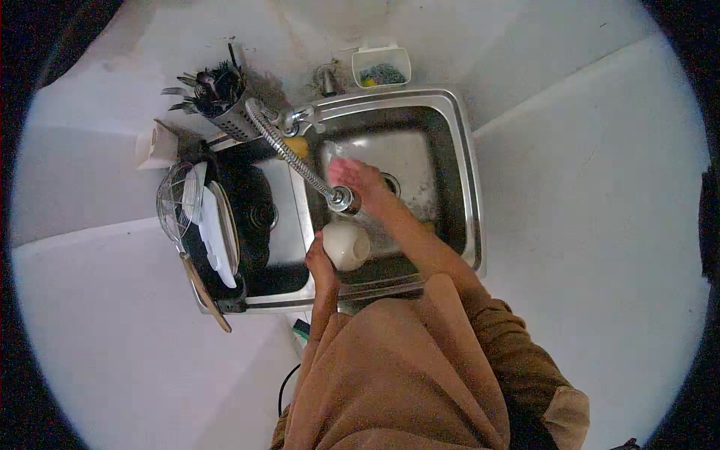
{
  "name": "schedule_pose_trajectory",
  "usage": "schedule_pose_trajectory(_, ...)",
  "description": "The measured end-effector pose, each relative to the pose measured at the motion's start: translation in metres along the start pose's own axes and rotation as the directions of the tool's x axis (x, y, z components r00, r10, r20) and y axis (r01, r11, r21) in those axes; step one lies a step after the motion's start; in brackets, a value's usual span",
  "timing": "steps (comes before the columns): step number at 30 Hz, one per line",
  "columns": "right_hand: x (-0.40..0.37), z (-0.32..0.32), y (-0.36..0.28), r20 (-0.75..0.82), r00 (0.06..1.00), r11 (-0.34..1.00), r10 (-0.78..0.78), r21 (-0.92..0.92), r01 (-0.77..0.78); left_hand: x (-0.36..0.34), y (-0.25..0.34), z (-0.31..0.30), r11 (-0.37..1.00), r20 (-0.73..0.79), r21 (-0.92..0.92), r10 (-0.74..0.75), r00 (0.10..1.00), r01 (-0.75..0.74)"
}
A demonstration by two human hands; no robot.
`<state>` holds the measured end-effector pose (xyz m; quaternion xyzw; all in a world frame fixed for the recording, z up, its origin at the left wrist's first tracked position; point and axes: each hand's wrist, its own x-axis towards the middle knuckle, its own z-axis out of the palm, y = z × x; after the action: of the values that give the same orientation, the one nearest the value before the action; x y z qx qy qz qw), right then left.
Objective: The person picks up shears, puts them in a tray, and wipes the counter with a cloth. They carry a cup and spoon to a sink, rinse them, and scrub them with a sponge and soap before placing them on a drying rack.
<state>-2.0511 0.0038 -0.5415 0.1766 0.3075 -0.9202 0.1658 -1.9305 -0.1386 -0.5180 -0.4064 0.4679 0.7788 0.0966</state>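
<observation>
My left hand is closed on the side of a white bowl, which is tilted with its round base facing the lower right. The bowl sits over the near left part of the right-hand sink basin. Reaching across that basin, my right hand is beside the spray head of a flexible metal tap. A blurred pink patch covers its finger area, so I cannot make out the fingers or whether they hold anything.
Plates and a wire skimmer with a wooden handle stand in a rack over the left basin. Behind are a cutlery holder, a yellow item and a white wall caddy.
</observation>
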Motion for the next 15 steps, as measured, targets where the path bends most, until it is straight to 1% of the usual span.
schedule_pose_trajectory(1, -0.003, -0.006, -0.002, 0.139, 0.988, 0.996, 0.066, -0.068, -0.057, -0.011, 0.013, 0.006, 0.997, -0.013, 0.067, 0.040, 0.999, -0.039)
schedule_pose_trajectory(2, -0.008, -0.015, -0.005, 0.135, 0.988, 0.996, 0.069, -0.070, -0.060, -0.017, 0.019, 0.010, 0.988, -0.024, 0.135, 0.080, 0.997, -0.076)
schedule_pose_trajectory(3, -0.017, -0.022, -0.009, 0.183, 0.966, 0.979, 0.181, -0.127, -0.159, -0.015, 0.017, 0.007, 0.989, -0.026, 0.133, 0.074, 0.997, -0.069)
schedule_pose_trajectory(5, -0.039, -0.038, -0.018, 0.262, 0.878, 0.907, 0.401, -0.249, -0.340, -0.004, 0.014, -0.006, 0.999, -0.096, 0.041, 0.026, 0.995, -0.022)
schedule_pose_trajectory(6, -0.050, -0.045, -0.022, 0.290, 0.814, 0.854, 0.504, -0.311, -0.417, -0.003, 0.014, -0.013, 0.995, -0.064, 0.076, 0.072, 0.995, -0.067)
schedule_pose_trajectory(7, -0.060, -0.053, -0.027, 0.311, 0.738, 0.791, 0.598, -0.374, -0.483, -0.004, 0.017, -0.014, 0.995, -0.065, 0.077, 0.069, 0.995, -0.064)
schedule_pose_trajectory(8, -0.069, -0.061, -0.034, 0.309, 0.739, 0.791, 0.599, -0.373, -0.485, -0.006, 0.020, -0.014, 0.990, -0.095, 0.100, 0.107, 0.990, -0.098)
schedule_pose_trajectory(9, -0.080, -0.068, -0.041, 0.164, 0.621, 0.592, 0.766, -0.555, -0.584, -0.008, 0.022, -0.015, 0.984, -0.123, 0.124, 0.146, 0.982, -0.130)
schedule_pose_trajectory(10, -0.085, -0.073, -0.044, -0.019, 0.486, 0.343, 0.874, -0.685, -0.643, -0.007, 0.023, -0.019, 0.994, -0.107, 0.100, 0.063, 0.992, -0.052)
schedule_pose_trajectory(11, -0.085, -0.076, -0.043, -0.020, 0.486, 0.342, 0.874, -0.684, -0.644, -0.004, 0.022, -0.022, 0.994, -0.106, 0.100, 0.060, 0.992, -0.050)
schedule_pose_trajectory(13, -0.084, -0.086, -0.040, -0.110, 0.679, 0.439, 0.726, -0.686, -0.581, 0.000, 0.020, -0.023, 0.993, -0.105, 0.090, 0.085, 0.991, -0.075)
schedule_pose_trajectory(14, -0.083, -0.091, -0.040, -0.154, 0.759, 0.480, 0.632, -0.691, -0.540, 0.000, 0.018, -0.023, 0.993, -0.102, 0.091, 0.082, 0.991, -0.073)
schedule_pose_trajectory(15, -0.081, -0.096, -0.040, -0.195, 0.827, 0.515, 0.527, -0.701, -0.494, -0.002, 0.020, -0.019, 0.990, -0.077, 0.083, 0.119, 0.990, -0.112)
